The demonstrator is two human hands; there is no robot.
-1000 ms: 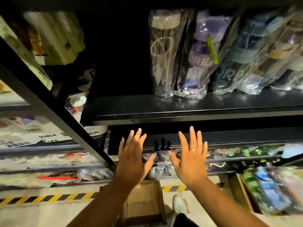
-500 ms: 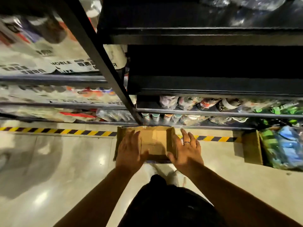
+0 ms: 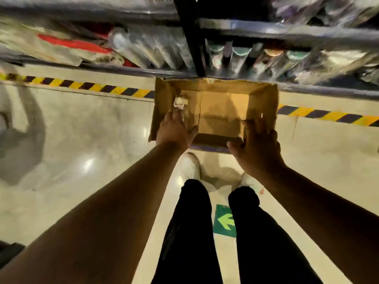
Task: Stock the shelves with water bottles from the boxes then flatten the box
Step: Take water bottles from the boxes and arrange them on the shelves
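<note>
So going left to right: far left it's just shiny floor [image 3: 82, 140] with a yellow-and-black hazard tape [image 3: 82, 87] line running along the foot of the shelves [image 3: 287, 31], and the lowest shelf on that side is stuffed with plastic-wrapped packs [image 3: 143, 48], too blurred to say what they are. Then the left hand [image 3: 174, 132] comes in, reaching down into the left end of the open cardboard box [image 3: 264, 99], which sits on the floor pushed up against the shelving. Right under its fingers there's what looks like one clear water bottle [image 3: 181, 108] leaning on the box's left wall. The hand is on it or just over it, but the fingers are hidden, so I honestly can't tell if the grip has closed around it or not. The rest of the box bottom looks bare cardboard as far as I can see. The right hand [image 3: 258, 148] is at the near right corner of the box, grip spread wide and flat, thumb out along the near wall, not pinching anything. Whether it actually touches the cardboard is hard to call. Behind the box, right of the black upright post [image 3: 192, 37], a row of capped bottles [image 3: 240, 56] already stands on the bottom shelf. My read: stocking is nearly done, with maybe this last bottle to lift out and shelve, and the flattening hasn't started, since the box is fully standing with its walls up.
</note>
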